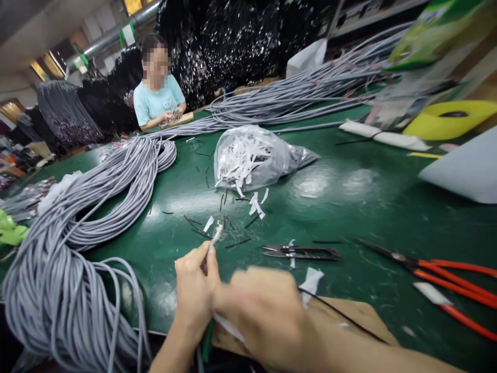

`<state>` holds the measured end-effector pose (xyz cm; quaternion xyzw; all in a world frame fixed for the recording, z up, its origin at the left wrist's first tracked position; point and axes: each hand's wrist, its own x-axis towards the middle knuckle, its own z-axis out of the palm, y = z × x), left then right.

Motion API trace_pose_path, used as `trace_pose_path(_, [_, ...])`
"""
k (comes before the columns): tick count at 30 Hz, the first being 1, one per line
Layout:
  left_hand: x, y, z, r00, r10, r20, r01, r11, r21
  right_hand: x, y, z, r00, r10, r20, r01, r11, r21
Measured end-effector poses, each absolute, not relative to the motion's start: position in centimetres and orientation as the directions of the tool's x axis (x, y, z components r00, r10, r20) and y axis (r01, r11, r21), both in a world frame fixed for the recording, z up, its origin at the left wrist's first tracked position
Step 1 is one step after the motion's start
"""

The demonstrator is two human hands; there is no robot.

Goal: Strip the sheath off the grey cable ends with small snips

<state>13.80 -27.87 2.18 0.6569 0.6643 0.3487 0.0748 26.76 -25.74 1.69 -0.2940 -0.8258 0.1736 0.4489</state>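
Observation:
My left hand (196,285) is closed round a grey cable, whose stripped end (217,235) pokes up past the thumb with pale, frayed strands. Close beside it on the right, my right hand (267,316) is curled into a fist and blurred by motion. What its fingers hold, if anything, is hidden. A white strip (230,329) shows beneath the two hands. Thread snips (301,252) lie on the green table (341,212) beyond my right hand, near bits of white tape (256,204) and short black pieces (237,243).
Long bundles of grey cable (112,191) run along the left and back. A clear bag of white scraps (252,158) sits mid-table. Orange-handled pliers (411,264) lie at right, near a yellow roll (450,118). Across the table a person (159,98) works with their hands.

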Motion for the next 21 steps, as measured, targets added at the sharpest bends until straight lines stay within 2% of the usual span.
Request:
trace_pose_path(2, [13.7, -28.0, 2.3, -0.163, 0.889, 0.429, 0.788, -0.145, 0.599, 26.8, -25.4, 1.9, -0.343, 0.606, 0.717, 0.421, 0.782, -0.460])
trace_pose_path(5, [13.9, -28.3, 2.3, -0.155, 0.821, 0.550, 0.793, -0.229, 0.565, 27.0, -24.6, 2.3, -0.273, 0.602, 0.750, 0.570, 0.730, -0.379])
trace_pose_path(9, [14.0, -28.6, 2.1, -0.164, 0.754, 0.636, 0.777, -0.299, 0.554, 27.0, -24.4, 2.5, -0.309, 0.617, 0.724, 0.575, 0.727, -0.374])
trace_pose_path(17, [14.0, -28.7, 2.1, -0.126, 0.727, 0.675, 0.801, -0.327, 0.501, 26.7, -24.6, 2.4, -0.330, 0.593, 0.734, 0.544, 0.755, -0.366])
trace_pose_path(21, [14.2, -28.8, 2.1, -0.080, 0.704, 0.706, 0.829, -0.346, 0.439, 26.6, -24.7, 2.2, -0.341, 0.668, 0.662, 0.512, 0.722, -0.465])
